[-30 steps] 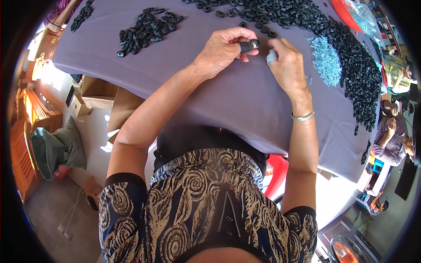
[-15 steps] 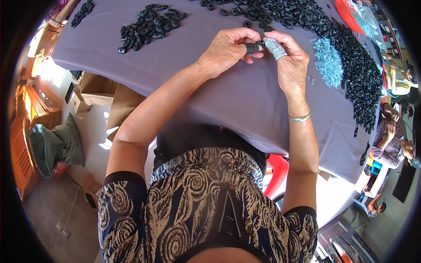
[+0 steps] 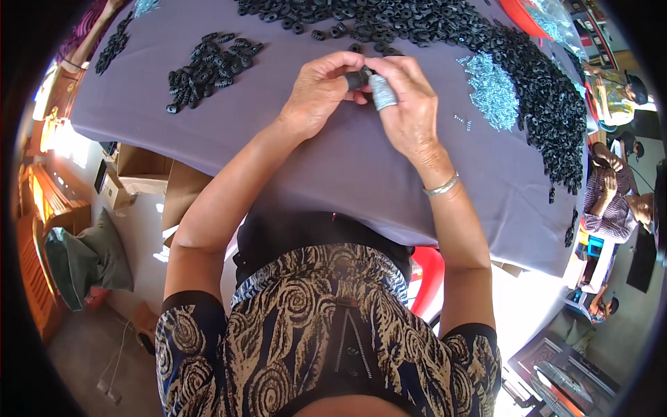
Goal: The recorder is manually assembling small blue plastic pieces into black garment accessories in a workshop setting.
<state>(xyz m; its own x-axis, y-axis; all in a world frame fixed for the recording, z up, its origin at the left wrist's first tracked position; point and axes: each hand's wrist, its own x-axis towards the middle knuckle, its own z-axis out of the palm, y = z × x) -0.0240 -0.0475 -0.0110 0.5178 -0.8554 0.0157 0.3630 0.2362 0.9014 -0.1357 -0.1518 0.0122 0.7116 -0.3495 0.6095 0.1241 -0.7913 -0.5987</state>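
Note:
My left hand [image 3: 314,96] is closed, its fingertips pinching a small black plastic piece [image 3: 365,71] that is mostly hidden. A dark wrap covers the left thumb. My right hand [image 3: 411,104] meets it from the other side, thumb and fingers pressed together on the same piece; its thumb wears a silvery-grey wrap [image 3: 383,92]. Right of that hand lies a heap of tiny pale-blue metal springs [image 3: 495,94], with a few loose springs [image 3: 462,122] beside it. Farther left sits a smaller pile of black plastic pieces [image 3: 212,68].
A grey-purple cloth covers the table [image 3: 333,163]. A long bank of black pieces [image 3: 549,111] curves along its far and right sides. At the far right stands a red basin [image 3: 524,19] with a clear bag. Other people [image 3: 608,184] sit beyond the right edge.
The view has shifted, and both hands appear farther left in it. My right hand has turned inward, its fingers now closed up against the left fingertips.

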